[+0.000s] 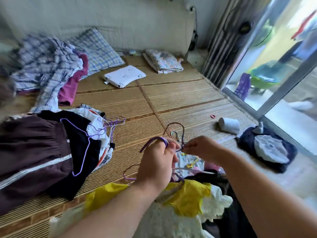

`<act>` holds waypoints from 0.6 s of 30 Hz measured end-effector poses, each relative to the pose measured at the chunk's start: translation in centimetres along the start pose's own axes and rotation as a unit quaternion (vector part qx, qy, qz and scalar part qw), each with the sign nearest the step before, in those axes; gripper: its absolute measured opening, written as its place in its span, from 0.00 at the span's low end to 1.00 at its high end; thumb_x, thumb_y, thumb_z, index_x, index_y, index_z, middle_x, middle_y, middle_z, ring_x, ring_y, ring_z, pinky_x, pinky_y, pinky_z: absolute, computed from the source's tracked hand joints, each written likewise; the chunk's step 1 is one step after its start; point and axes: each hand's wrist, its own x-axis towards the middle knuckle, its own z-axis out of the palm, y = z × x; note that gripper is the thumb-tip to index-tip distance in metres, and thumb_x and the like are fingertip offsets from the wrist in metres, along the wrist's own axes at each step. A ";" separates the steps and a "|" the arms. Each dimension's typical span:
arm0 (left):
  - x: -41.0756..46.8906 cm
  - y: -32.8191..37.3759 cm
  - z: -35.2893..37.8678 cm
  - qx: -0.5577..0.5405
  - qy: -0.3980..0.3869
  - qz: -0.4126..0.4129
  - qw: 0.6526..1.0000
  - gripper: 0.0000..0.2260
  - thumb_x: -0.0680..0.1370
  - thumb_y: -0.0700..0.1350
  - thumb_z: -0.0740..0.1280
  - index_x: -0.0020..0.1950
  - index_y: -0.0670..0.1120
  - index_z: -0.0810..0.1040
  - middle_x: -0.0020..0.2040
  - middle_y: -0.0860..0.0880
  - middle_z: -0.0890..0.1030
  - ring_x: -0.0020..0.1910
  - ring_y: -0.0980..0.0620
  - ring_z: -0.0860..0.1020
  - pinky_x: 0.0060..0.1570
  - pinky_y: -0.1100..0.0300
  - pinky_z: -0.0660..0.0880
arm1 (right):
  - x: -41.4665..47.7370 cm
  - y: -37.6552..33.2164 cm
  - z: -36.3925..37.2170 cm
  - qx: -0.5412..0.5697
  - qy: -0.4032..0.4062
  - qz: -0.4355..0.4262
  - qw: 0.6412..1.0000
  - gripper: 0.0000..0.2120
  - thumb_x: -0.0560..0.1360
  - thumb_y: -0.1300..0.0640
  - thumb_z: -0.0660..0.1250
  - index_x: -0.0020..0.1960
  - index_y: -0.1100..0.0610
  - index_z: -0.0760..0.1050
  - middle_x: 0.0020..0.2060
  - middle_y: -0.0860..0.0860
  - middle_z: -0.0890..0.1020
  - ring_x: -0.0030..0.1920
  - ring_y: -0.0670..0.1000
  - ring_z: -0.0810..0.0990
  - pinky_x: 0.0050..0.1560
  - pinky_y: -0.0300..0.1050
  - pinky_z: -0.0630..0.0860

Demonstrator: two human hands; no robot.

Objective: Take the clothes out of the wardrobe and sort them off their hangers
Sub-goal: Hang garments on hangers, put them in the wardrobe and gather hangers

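- Two bare hands are working low over the woven mat [171, 100], near its front edge.
- The left hand [157, 163] is curling its fingers round a bunch of wire hangers [177, 134], just below the hooks.
- The right hand [201, 148] is pinching the twisted necks of the same bunch between thumb and fingertips.
- Three hooks are showing above the hands: one brown, one pale green, one purple. Any others are blurring beyond counting.
- Under both wrists, clothes are lying in a heap: one yellow garment [187, 198], one cream fleecy garment [171, 220], one printed white garment [190, 161].
- To the left, one pile is lying on the mat: one dark brown garment [30, 152] and one black garment [80, 134], the latter carrying one purple hanger [84, 152].
- Farther back are lying one plaid heap [42, 62], one checked pillow [101, 48], one white pillow [125, 76] and one folded blanket [163, 61].
- To the right, one white cylinder [229, 125] is lying on its side near one navy bundle [267, 148].
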 end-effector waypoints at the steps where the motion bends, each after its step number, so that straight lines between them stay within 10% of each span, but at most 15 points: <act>1: -1.1 1.6 -0.4 -0.014 -0.005 0.002 1.000 0.12 0.81 0.40 0.58 0.40 0.48 0.75 0.27 0.53 0.75 0.32 0.51 0.76 0.25 0.56 0.74 | -1.6 -1.4 -1.0 0.007 0.011 -0.005 1.000 0.10 0.70 0.54 0.74 0.33 0.43 0.79 0.31 0.50 0.79 0.34 0.47 0.71 0.33 0.39 0.66; 5: -5.2 8.2 -2.4 -0.009 -0.019 0.037 0.999 0.15 0.82 0.42 0.58 0.35 0.49 0.73 0.31 0.47 0.79 0.29 0.53 0.76 0.21 0.61 0.71 | -8.7 -8.1 -5.4 0.018 0.061 -0.039 0.997 0.02 0.70 0.59 0.74 0.42 0.53 0.83 0.39 0.59 0.84 0.41 0.50 0.79 0.46 0.40 0.77; 9: -8.6 13.9 -4.1 -0.031 -0.041 0.081 0.995 0.13 0.81 0.40 0.58 0.39 0.46 0.76 0.33 0.46 0.79 0.30 0.54 0.77 0.32 0.57 0.77 | -15.0 -15.2 -10.2 0.004 0.140 -0.082 0.987 0.08 0.72 0.57 0.72 0.51 0.57 0.83 0.23 0.41 0.76 0.23 0.41 0.67 0.23 0.30 0.64; 18: -16.9 24.0 -7.8 -0.084 0.006 0.168 0.982 0.13 0.82 0.38 0.57 0.41 0.45 0.77 0.37 0.47 0.81 0.37 0.53 0.80 0.40 0.63 0.77 | -28.2 -25.0 -12.0 -0.049 0.173 -0.176 0.968 0.09 0.76 0.58 0.66 0.54 0.52 0.82 0.31 0.46 0.77 0.28 0.43 0.69 0.27 0.33 0.64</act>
